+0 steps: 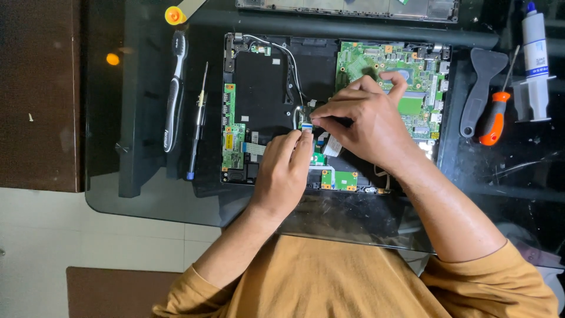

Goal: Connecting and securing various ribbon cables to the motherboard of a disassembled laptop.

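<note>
An opened laptop base [259, 88] lies on a dark glass table, its green main circuit board [365, 62] at the upper right and small green boards [233, 138] along its left side. My left hand [283, 174] and my right hand [368, 121] meet over the middle of the laptop. Both pinch a flat ribbon cable with a blue tip [306, 126] between fingertips. My hands hide the connector beneath them. A second flat ribbon cable [254, 148] lies to the left of my left hand.
On the table, left of the laptop, lie a black-and-white toothbrush [174, 88] and a thin screwdriver [197, 121]. To the right are a grey plastic pry tool [479, 88], an orange-handled screwdriver [494, 115] and a white syringe of paste [535, 59]. Another laptop panel [347, 9] sits at the far edge.
</note>
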